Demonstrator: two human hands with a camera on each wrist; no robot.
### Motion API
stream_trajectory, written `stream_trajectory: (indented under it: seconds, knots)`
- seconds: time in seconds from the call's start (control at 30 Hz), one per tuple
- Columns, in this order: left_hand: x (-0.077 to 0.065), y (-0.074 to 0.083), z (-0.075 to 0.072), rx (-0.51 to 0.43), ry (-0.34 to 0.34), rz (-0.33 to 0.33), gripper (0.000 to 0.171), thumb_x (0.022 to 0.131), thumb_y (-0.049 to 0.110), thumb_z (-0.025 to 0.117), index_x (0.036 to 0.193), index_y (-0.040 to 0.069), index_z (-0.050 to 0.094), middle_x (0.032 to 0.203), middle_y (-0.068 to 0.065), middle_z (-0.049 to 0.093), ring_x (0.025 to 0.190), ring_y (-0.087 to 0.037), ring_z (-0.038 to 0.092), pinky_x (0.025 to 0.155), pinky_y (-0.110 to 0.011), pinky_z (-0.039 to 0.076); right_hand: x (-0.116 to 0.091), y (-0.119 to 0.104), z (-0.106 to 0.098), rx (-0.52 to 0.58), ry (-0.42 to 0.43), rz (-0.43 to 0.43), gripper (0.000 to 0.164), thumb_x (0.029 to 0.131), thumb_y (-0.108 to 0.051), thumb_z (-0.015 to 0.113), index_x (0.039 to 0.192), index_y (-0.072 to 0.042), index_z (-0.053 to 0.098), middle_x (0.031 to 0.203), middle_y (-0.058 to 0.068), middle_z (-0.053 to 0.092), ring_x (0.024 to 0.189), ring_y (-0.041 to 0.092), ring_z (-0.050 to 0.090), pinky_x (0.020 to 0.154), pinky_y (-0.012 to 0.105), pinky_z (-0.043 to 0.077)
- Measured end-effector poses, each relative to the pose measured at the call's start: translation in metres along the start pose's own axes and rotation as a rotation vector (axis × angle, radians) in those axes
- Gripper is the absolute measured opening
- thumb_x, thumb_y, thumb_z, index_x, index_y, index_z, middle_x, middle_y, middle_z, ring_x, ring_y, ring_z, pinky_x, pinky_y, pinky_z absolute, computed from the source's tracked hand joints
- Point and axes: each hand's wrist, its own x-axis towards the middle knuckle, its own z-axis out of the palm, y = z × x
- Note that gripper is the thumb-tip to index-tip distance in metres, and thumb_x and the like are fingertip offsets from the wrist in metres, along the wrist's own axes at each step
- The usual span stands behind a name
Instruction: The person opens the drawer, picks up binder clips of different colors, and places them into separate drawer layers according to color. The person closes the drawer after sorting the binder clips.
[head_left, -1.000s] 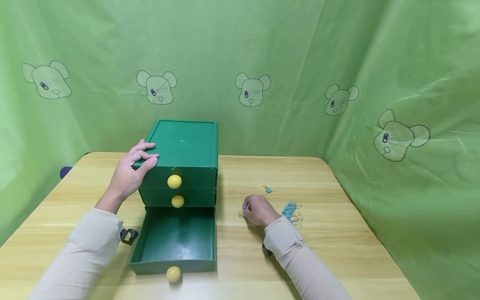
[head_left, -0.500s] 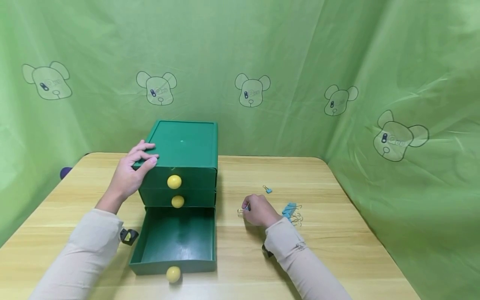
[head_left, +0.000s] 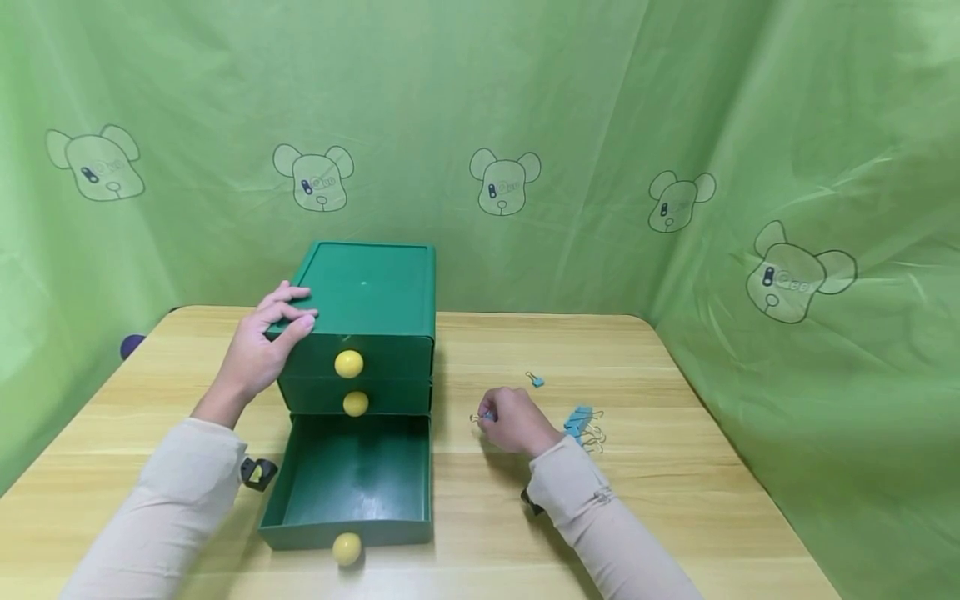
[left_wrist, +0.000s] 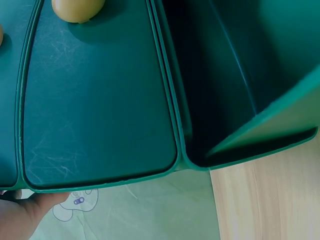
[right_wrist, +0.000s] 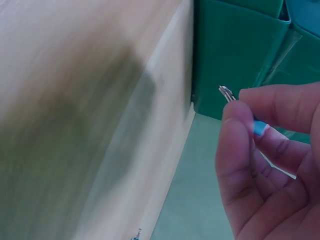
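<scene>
A green drawer cabinet (head_left: 367, 287) with yellow round knobs stands on the left half of the table. Its bottom drawer (head_left: 390, 532) is pulled out, with a bare floor showing. My left hand (head_left: 251, 354) rests on the cabinet's top left front corner, fingertips on top and thumb at the front edge. Right of the cabinet, my right hand (head_left: 516, 421) pinches a small blue binder clip (right_wrist: 259, 127) between thumb and fingers, just above the table. Its metal handles point left in the head view; the fingers cover part of its body.
Several blue binder clips (head_left: 578, 420) lie in a cluster right of my right wrist. Farther back, one single binder clip (head_left: 537, 381) lies apart. A wooden table (head_left: 615, 350) carries everything. Green curtains (head_left: 585, 100) close off the back and sides.
My right hand has shifted slightly left and the pinched binder clip has turned and risen a little. The left hand and the cabinet stay put.
</scene>
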Motion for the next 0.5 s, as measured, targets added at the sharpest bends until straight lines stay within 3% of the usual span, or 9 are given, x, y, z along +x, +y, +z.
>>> stream_trajectory:
  seconds: [0.5]
  knots:
    - [0.0,0.0,0.0,0.003,-0.004,-0.001,0.024,0.089,0.008,0.054,0.102,-0.012,0.059,0.131,-0.024,0.042,0.135,-0.032,0.015,0.106,-0.051,0.009,-0.008,-0.017,-0.007,-0.029,0.035,-0.064,0.013,0.083,-0.018,0.067,0.078,-0.012,0.057,0.063,-0.003,0.052,0.055,0.01,0.048,0.051,0.025,0.042]
